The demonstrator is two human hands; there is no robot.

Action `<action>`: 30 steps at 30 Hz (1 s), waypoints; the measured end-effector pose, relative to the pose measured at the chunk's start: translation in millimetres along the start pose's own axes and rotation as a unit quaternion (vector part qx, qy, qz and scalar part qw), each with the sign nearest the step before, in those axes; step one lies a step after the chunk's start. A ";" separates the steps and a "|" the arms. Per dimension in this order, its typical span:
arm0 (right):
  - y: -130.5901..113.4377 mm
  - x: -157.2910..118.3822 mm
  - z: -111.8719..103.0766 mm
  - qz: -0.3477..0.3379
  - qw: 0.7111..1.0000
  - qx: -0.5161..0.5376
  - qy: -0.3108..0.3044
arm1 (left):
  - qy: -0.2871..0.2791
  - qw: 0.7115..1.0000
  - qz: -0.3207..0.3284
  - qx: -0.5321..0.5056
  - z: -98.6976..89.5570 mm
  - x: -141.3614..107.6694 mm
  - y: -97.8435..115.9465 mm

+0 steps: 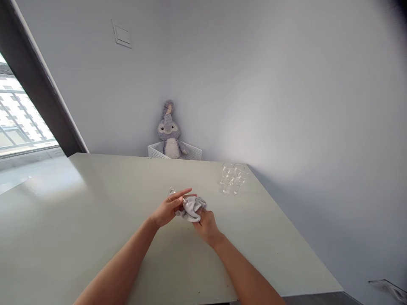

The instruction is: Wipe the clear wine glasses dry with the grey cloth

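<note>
Above the table's middle, my left hand [170,208] is closed around a clear stemmed glass [171,191] lying on its side. Its foot points left, past my fingers, and the index finger stretches out along it. My right hand [206,226] grips a pale grey cloth [192,207], which is bunched at the bowl end of the glass and hides most of the bowl. The right fingertips are covered by the cloth. Farther back on the right, several clear stemmed glasses [233,178] stand upright, close together.
The pale table [127,182] meets the wall on the right. Behind its far edge, a grey plush rabbit [170,131] sits in a white perforated basket [194,152]. A light switch [122,34] is on the wall, and a window [22,110] is at the left.
</note>
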State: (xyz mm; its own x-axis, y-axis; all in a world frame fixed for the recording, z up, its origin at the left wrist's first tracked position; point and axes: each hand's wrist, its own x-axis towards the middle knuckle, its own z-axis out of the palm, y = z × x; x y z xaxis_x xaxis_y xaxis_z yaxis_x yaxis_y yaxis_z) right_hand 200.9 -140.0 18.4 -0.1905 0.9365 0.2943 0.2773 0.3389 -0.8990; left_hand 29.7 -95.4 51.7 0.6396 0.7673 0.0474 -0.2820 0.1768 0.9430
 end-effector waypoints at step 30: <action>15.1 11.1 -25.8 0.002 0.988 -0.143 0.065 | 0.235 0.902 0.113 0.344 4.2 6.2 -12.5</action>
State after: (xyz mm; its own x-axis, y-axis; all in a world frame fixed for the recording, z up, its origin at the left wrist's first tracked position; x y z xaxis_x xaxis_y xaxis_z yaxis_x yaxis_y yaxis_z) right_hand 227.3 -122.2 16.5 -0.0717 0.9354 0.3463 0.5366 0.3288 -0.7771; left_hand 40.1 -95.4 41.5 0.2017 0.9409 0.2722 0.2459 -0.3176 0.9158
